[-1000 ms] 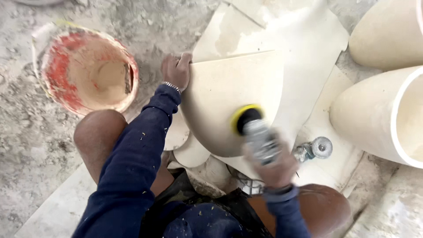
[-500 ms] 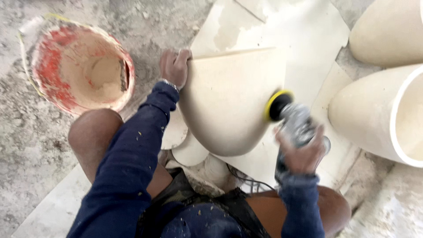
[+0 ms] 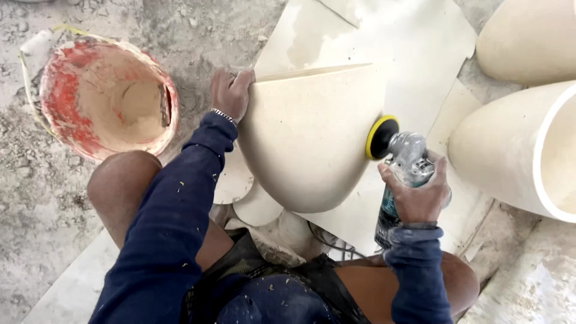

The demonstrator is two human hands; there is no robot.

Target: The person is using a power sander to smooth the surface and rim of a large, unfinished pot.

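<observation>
Sanding was under way: the right hand gripped the angle polisher against the cream basin's right flank, while the left hand clasped its rim, on pale slabs.

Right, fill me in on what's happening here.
A seated person is working on a cream, bowl-shaped stone piece. The left hand grips its upper left rim to steady it, while the right hand holds a handheld power polisher whose yellow-rimmed black pad presses against the piece's right side. A red-stained bucket sits to the left on the dusty ground, and similar cream pieces lie to the right.
</observation>
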